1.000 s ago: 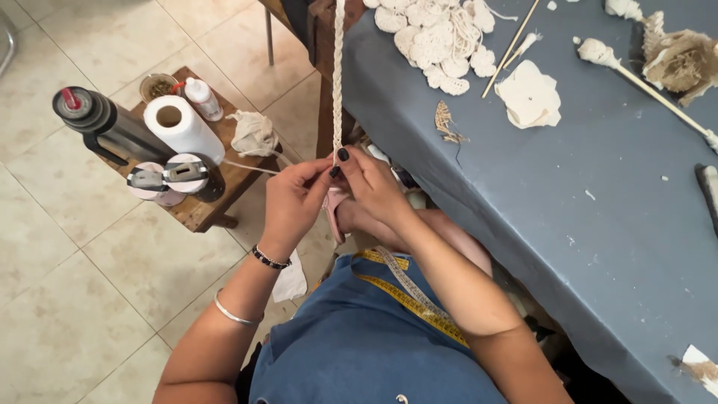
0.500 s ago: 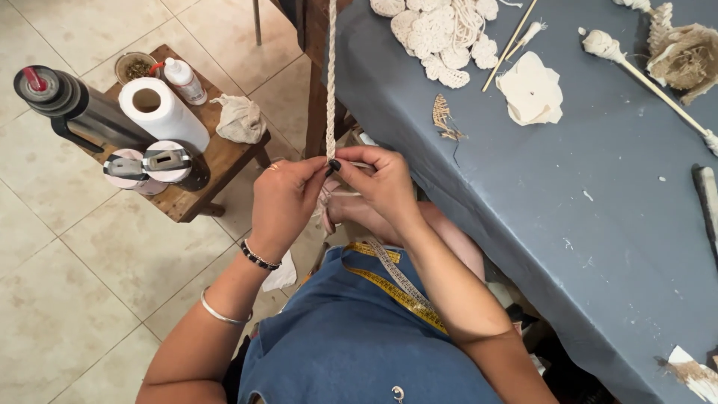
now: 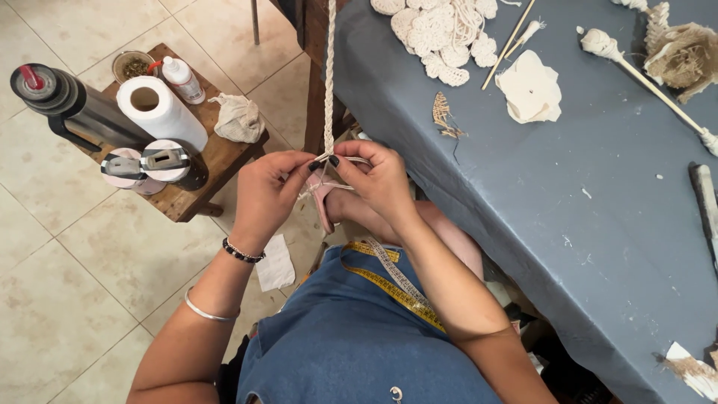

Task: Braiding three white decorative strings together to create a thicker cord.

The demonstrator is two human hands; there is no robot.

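Note:
A cream braided cord [image 3: 328, 75] runs straight up from my hands and out of the top of the view. My left hand [image 3: 271, 191] pinches the loose strands at the braid's lower end, a black bead bracelet and a silver bangle on that arm. My right hand [image 3: 378, 179], dark-nailed, grips the strands from the other side, fingertips meeting the left hand's. A yellow measuring tape [image 3: 389, 280] hangs over my blue denim front.
A blue-covered table [image 3: 598, 224] on the right bears cream crocheted pieces [image 3: 441, 34], a white fabric flower [image 3: 529, 90], sticks and a raffia bundle [image 3: 684, 56]. A small wooden stool [image 3: 213, 161] on the left holds a paper roll [image 3: 161, 112], a dark flask [image 3: 71, 105], a bottle and tape rolls.
My hands have stayed together on the braid's end, working the strands; the view has shifted slightly, the stool and flask sitting a little further left and up.

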